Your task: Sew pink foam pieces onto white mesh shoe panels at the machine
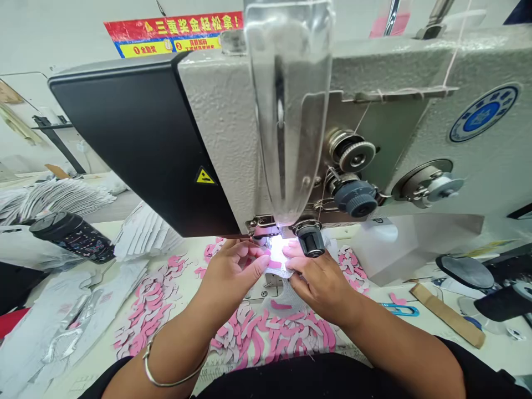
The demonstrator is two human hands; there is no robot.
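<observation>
Under the lit needle area of the sewing machine lies a white fabric piece with a small pink strip on it. My left hand is at its left side, thumb and fingers closed around the pink strip's edge. On the right, my right hand grips the fabric's edge, its fingers bent and partly over the cloth. Bright glare hides the needle tip and some fingertips. Below the hands, a grey mesh part carries another pink strip.
Pink and white curved cutouts are heaped before me, with more at left. Stacked white pieces and a black tumbler stand farther left. Blue thread snips and a brown strip lie at right.
</observation>
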